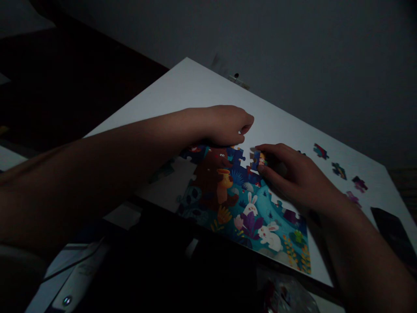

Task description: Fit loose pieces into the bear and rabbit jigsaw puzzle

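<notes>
A partly joined jigsaw puzzle (237, 191) lies on the white table, showing a brown bear, white rabbits and plants. Between my right thumb and forefinger is a puzzle piece (257, 161) in blue with orange and yellow, held over a gap at the puzzle's upper edge. My right hand (286, 167) is closed in a pinch on it. My left hand (228, 124) rests at the puzzle's top edge with its fingers curled in; whether anything is under them is hidden. My left forearm covers part of the puzzle's left side.
Loose puzzle pieces (339, 171) lie on the right of the white table (182, 87). A dark flat object (394, 232) sits near the right edge. Clear plastic wrapping (289, 293) is below the front edge. A wall socket (239, 81) is behind the table. The room is dim.
</notes>
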{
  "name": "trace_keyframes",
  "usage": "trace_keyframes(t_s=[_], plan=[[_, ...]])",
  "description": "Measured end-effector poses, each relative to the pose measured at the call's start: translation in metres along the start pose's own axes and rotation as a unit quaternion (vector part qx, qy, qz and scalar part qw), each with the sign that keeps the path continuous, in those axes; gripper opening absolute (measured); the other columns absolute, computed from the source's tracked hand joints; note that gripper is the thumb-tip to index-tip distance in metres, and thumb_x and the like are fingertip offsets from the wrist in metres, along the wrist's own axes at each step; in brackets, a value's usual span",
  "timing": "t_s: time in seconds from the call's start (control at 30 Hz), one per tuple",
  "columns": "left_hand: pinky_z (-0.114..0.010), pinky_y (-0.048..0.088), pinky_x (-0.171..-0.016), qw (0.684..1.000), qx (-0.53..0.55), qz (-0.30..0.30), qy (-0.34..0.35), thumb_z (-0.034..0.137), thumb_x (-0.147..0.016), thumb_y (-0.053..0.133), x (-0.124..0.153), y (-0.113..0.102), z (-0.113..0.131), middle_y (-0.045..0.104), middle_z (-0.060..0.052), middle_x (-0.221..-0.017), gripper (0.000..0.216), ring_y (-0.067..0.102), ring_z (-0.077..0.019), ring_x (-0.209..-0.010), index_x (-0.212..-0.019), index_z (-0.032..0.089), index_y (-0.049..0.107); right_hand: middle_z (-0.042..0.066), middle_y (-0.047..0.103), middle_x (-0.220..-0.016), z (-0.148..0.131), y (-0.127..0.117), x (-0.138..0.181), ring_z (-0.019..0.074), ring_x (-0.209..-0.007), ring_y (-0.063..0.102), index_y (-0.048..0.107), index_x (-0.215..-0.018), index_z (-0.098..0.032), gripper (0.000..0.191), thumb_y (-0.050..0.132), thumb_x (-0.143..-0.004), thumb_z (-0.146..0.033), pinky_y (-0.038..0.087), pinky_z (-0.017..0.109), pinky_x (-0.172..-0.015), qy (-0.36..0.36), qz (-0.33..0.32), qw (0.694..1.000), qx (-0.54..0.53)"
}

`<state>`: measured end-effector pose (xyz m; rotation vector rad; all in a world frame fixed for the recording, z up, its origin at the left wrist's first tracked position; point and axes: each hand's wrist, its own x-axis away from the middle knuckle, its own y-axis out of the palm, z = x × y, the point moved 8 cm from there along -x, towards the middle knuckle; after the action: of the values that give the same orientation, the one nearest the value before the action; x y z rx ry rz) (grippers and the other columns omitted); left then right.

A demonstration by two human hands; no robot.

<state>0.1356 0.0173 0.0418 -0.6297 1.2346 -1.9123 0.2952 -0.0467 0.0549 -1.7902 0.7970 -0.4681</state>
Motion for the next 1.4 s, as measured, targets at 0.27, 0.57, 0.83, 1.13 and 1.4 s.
trace_keyframes(t_s=[0.27,0.57,0.83,1.13,1.4], plan=[[-0.041,0.042,-0.098,1.0,0.011,0.0,0.003,0.03,-0.079,0.067,-0.0005,0.001,-0.0017,0.075,-0.009,-0.119,0.046,0.061,-0.0323,-0.12,-0.124,0.027,0.073,0.012,0.075,-0.12,0.0002,0.0002,0.0002,0.0363,-0.105,0.074,0.066,-0.142,-0.028,0.044,0.063,-0.102,-0.047,0.061,0.056,-0.093,0.002,-0.002,1.0,-0.004],[-0.041,0.043,-0.099,1.0,-0.01,-0.006,0.0,0.029,-0.079,0.064,0.0001,0.0004,0.0002,0.074,-0.01,-0.123,0.052,0.063,-0.0319,-0.12,-0.131,0.025,0.072,0.013,0.075,-0.119,-0.0003,0.0,-0.0002,0.0358,-0.103,0.074,0.066,-0.142,-0.027,0.044,0.061,-0.103,-0.046,0.062,0.054,-0.09,-0.003,0.002,1.0,0.0],[-0.038,0.044,-0.095,1.0,-0.02,-0.005,-0.001,0.03,-0.082,0.062,0.001,-0.0015,0.0014,0.076,-0.01,-0.119,0.047,0.065,-0.0294,-0.115,-0.127,0.023,0.073,0.013,0.075,-0.118,-0.0016,-0.001,-0.0003,0.035,-0.102,0.074,0.066,-0.141,-0.027,0.043,0.061,-0.103,-0.045,0.061,0.053,-0.09,-0.006,0.003,1.0,-0.003],[-0.038,0.044,-0.094,1.0,-0.012,0.002,0.006,0.03,-0.082,0.063,-0.0001,-0.0008,0.0004,0.076,-0.01,-0.115,0.045,0.065,-0.0294,-0.115,-0.125,0.023,0.074,0.013,0.075,-0.121,0.0005,0.0002,0.0001,0.0355,-0.104,0.074,0.066,-0.141,-0.027,0.042,0.061,-0.103,-0.044,0.061,0.053,-0.09,-0.004,0.002,1.0,0.002],[-0.04,0.044,-0.094,1.0,-0.018,0.002,0.006,0.029,-0.082,0.062,0.0,-0.0011,0.0016,0.076,-0.011,-0.116,0.046,0.065,-0.0294,-0.113,-0.126,0.023,0.074,0.013,0.075,-0.12,-0.0008,-0.0005,0.0001,0.0349,-0.103,0.074,0.066,-0.14,-0.027,0.041,0.061,-0.103,-0.043,0.061,0.054,-0.09,-0.008,0.003,1.0,0.005]])
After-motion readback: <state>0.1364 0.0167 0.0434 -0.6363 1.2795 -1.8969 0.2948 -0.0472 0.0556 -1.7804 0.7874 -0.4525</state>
